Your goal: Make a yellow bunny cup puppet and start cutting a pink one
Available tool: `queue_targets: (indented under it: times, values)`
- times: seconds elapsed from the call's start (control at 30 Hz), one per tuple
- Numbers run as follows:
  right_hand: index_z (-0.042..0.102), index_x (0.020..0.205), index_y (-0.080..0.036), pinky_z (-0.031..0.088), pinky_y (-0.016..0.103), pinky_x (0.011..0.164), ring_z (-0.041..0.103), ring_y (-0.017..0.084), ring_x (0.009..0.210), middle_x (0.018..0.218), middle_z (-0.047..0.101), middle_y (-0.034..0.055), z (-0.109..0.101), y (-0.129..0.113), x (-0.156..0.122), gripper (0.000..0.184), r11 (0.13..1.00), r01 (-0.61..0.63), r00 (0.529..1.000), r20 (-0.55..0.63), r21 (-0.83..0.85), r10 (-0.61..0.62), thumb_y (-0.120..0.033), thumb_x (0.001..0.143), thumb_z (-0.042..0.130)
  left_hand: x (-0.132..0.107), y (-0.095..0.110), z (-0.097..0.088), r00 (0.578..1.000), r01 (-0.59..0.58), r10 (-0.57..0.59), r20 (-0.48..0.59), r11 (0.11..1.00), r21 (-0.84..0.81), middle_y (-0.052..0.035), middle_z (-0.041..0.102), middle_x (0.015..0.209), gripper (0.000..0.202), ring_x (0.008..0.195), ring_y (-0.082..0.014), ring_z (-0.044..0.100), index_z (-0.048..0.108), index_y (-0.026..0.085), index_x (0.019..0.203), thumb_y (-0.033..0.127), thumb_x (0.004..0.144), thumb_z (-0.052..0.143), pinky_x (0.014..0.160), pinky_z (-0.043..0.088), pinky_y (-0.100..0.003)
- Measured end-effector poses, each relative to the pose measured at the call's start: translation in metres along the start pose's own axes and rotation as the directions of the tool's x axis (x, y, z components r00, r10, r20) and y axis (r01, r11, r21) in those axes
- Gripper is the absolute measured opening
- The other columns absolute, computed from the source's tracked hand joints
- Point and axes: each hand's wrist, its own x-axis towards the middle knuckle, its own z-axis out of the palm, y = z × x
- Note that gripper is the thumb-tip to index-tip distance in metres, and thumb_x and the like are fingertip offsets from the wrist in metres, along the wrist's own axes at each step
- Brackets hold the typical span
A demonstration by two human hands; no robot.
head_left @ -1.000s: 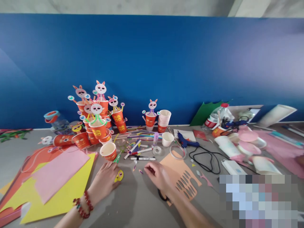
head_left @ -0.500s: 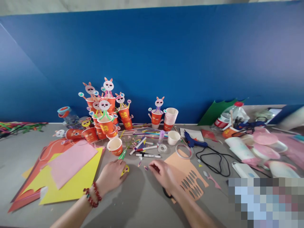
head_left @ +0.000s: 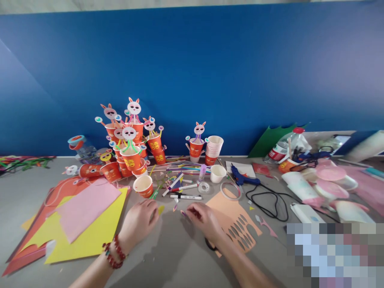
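My left hand (head_left: 141,221), with a red bead bracelet at the wrist, is closed on a yellow paper disc (head_left: 161,209). The disc is tilted and mostly hidden by the fingers. My right hand (head_left: 201,219) is pinched low over the table, its fingertips at a small purple and pink paper ear (head_left: 183,213). A second, similar small paper piece (head_left: 175,207) lies on the table between the two hands. Just beyond my left hand stands an orange and white paper cup (head_left: 143,186).
Orange cups with paper rabbit faces (head_left: 131,158) are stacked at the back left. Coloured paper sheets (head_left: 90,208) lie left. Markers (head_left: 186,197), tape (head_left: 204,187) and a blue glue gun (head_left: 244,177) with its black cable are ahead. Cut orange paper (head_left: 225,208) is under my right arm.
My left hand has turned the yellow disc, so its face is now mostly hidden. My right fingertips have moved slightly left, up to the small paper ear.
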Motion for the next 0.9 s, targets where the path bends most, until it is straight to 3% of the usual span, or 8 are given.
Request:
queue_targets:
  times: [0.07,0.17,0.37,0.53,0.63,0.73,0.8,0.9]
  values:
    - [0.066,0.091,-0.021,0.045,0.024,0.059,0.061,0.016,0.066,0.077,0.069,0.0018,0.001,-0.005,-0.001,0.020,0.993,-0.025,0.999,0.027,0.113,0.022,-0.039,0.094,0.059,0.000,0.006,-0.004,0.994,0.018,-0.048,-0.099,0.957,-0.291,-0.0038,0.067,0.083,0.021,0.071,-0.0186,0.064,0.058,0.021,0.084,0.027,0.097,0.043,0.064,0.047,-0.028]
    - [0.064,0.099,-0.020,0.048,0.024,0.060,0.062,0.016,0.067,0.081,0.070,0.0031,0.003,-0.018,-0.004,0.032,0.926,-0.074,0.995,0.087,0.371,0.045,-0.051,0.090,0.062,0.001,0.021,0.000,0.980,0.005,-0.128,-0.153,0.784,-0.621,-0.0022,0.067,0.080,0.024,0.069,-0.0162,0.064,0.059,0.021,0.086,0.035,0.099,0.045,0.064,0.049,-0.025]
    - [0.054,0.073,-0.020,0.040,0.023,0.054,0.054,0.013,0.058,0.065,0.061,-0.0011,0.001,-0.034,-0.010,0.035,0.908,-0.095,0.994,-0.006,0.409,0.106,-0.049,0.093,0.057,0.005,0.051,0.023,0.986,-0.011,-0.133,-0.105,0.568,-0.823,-0.0038,0.067,0.082,0.027,0.069,-0.0162,0.064,0.062,0.020,0.083,0.040,0.097,0.050,0.065,0.051,-0.025]
    - [0.059,0.076,-0.021,0.041,0.023,0.053,0.056,0.015,0.061,0.066,0.062,-0.0008,-0.028,-0.034,-0.003,0.032,0.988,-0.007,1.000,-0.003,0.157,0.008,-0.044,0.097,0.052,0.014,0.051,0.045,0.991,0.003,-0.118,-0.064,0.496,-0.868,-0.0021,0.067,0.066,0.032,0.061,-0.0163,0.063,0.065,0.018,0.082,0.048,0.091,0.059,0.059,0.050,-0.024]
    - [0.063,0.087,-0.022,0.050,0.032,0.076,0.062,0.022,0.083,0.085,0.069,0.0054,-0.062,-0.026,0.022,0.020,0.976,0.097,0.957,-0.250,-0.195,-0.145,-0.039,0.094,0.059,0.019,0.046,0.056,0.980,-0.005,-0.166,-0.108,0.524,-0.851,-0.0019,0.067,0.066,0.033,0.060,-0.0166,0.064,0.065,0.019,0.082,0.050,0.091,0.059,0.058,0.050,-0.025]
    - [0.065,0.100,-0.021,0.043,0.045,0.100,0.056,0.031,0.112,0.112,0.067,0.0127,-0.087,-0.009,0.058,0.014,0.877,0.011,0.902,-0.373,-0.481,-0.216,-0.032,0.092,0.061,0.019,0.041,0.064,0.971,-0.039,-0.174,-0.164,0.564,-0.825,-0.0031,0.069,0.072,0.031,0.065,-0.0178,0.065,0.067,0.019,0.083,0.047,0.091,0.058,0.062,0.052,-0.026]
    - [0.067,0.097,-0.020,0.034,0.055,0.108,0.048,0.038,0.122,0.122,0.063,0.0166,-0.091,0.004,0.078,0.015,0.867,-0.010,0.899,-0.383,-0.499,-0.211,-0.029,0.085,0.068,0.018,0.039,0.068,0.970,-0.068,-0.149,-0.192,0.590,-0.804,-0.0044,0.069,0.075,0.029,0.069,-0.0191,0.066,0.067,0.020,0.081,0.045,0.092,0.058,0.065,0.053,-0.028]
    - [0.067,0.082,-0.020,0.024,0.061,0.113,0.046,0.040,0.124,0.116,0.066,0.0165,-0.082,0.018,0.097,0.010,0.882,0.005,0.904,-0.376,-0.471,-0.205,-0.022,0.076,0.074,0.016,0.036,0.071,0.970,-0.104,-0.109,-0.219,0.628,-0.771,-0.0058,0.070,0.079,0.023,0.074,-0.0215,0.066,0.068,0.022,0.082,0.040,0.092,0.057,0.068,0.054,-0.033]
